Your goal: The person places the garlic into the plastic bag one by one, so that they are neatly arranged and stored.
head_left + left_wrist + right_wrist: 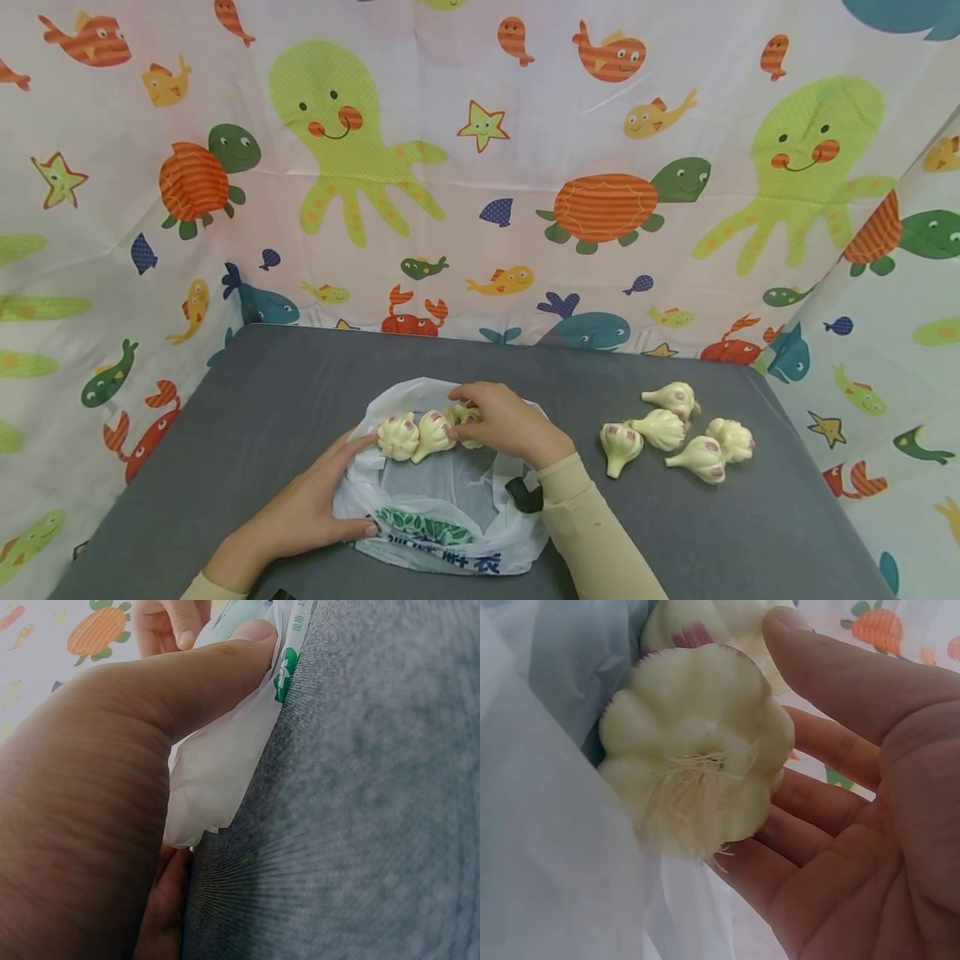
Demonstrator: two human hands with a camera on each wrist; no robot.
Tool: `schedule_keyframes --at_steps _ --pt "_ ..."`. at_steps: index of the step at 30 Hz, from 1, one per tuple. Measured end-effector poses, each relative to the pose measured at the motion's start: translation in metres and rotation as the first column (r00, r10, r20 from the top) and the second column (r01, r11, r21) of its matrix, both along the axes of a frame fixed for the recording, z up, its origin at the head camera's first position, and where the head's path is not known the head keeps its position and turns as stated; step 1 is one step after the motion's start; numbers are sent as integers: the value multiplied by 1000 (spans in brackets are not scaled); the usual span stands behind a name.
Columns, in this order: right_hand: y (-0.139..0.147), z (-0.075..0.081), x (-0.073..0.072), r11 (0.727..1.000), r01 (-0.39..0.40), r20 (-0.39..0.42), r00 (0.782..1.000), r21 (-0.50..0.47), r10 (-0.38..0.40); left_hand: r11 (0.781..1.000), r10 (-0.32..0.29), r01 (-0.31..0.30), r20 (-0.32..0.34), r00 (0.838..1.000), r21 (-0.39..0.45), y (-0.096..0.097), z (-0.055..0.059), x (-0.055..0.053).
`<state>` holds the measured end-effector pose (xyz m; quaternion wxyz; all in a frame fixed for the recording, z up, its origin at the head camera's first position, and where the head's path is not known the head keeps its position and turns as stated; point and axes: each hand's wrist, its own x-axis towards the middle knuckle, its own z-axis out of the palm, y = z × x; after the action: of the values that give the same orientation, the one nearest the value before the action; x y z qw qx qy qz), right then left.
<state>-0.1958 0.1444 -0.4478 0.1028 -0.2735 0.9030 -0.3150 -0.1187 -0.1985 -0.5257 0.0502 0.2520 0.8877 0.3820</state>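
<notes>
A white translucent plastic bag (405, 554) with green leaves and dark lettering lies with its mouth wide. Inside it, toward the back, several pale garlic bulbs (397, 437) with purple streaks sit in a row. My right hand (513, 425) reaches over the bag's back right and holds the rightmost bulb (697, 742), root end showing in the right wrist view; its thumb touches a second bulb (705, 622). Along the bag's left side rests my left hand (318, 500), fingers fairly straight at the back, thumb (225, 671) pressing the front rim.
Several more garlic bulbs (701, 458) lie grouped on the grey table (300, 367), right of the bag. Behind and beside the table hangs a white curtain (450, 208) printed with sea animals. A small black object (524, 495) shows at the right wrist.
</notes>
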Motion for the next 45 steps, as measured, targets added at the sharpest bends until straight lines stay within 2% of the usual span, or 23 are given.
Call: schedule_keyframes --at_steps 10,17,25,32,45 --pt "1 9 4 1000 -10 -26 1000 5 10 1000 1 -1 4 1000 5 -1 -1 0" --pt "5 17 6 1000 4 0 1000 -25 -4 1000 -1 1 4 1000 5 0 -1 0" --pt "12 20 6 999 13 -6 1000 -40 -13 1000 -3 3 7 1000 4 0 -2 -1" --pt "21 31 10 995 66 4 998 -70 -66 1000 -10 10 4 1000 19 0 -2 -1" --pt "48 45 10 980 171 -32 984 -106 -175 1000 -8 8 -3 1000 12 0 -3 -1"
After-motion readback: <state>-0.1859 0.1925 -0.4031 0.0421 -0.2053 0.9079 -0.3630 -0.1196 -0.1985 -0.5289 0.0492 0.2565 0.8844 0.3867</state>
